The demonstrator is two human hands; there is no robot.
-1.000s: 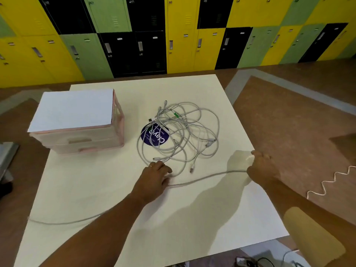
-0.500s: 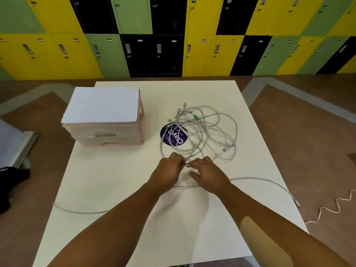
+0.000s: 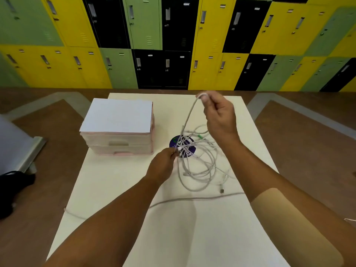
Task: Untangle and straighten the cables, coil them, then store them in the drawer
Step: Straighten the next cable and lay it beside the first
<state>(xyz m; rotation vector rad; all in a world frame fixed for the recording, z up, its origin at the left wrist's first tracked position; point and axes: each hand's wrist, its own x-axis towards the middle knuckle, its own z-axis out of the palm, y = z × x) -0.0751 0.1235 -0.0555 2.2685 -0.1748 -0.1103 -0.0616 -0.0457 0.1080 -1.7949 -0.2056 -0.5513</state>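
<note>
- The right hand (image 3: 219, 116), raised over the table (image 3: 119, 189), pinches one white cable (image 3: 189, 114) at its top bend.
- The left hand (image 3: 163, 166) pinches the same cable lower, at the tangle's left edge.
- Tangled white cables (image 3: 202, 166) lie right of centre, partly over a dark round sticker (image 3: 189, 153).
- A pink drawer unit (image 3: 119, 130) sits far left, drawers closed.
- One straight cable (image 3: 192, 199) crosses the near table.
</note>
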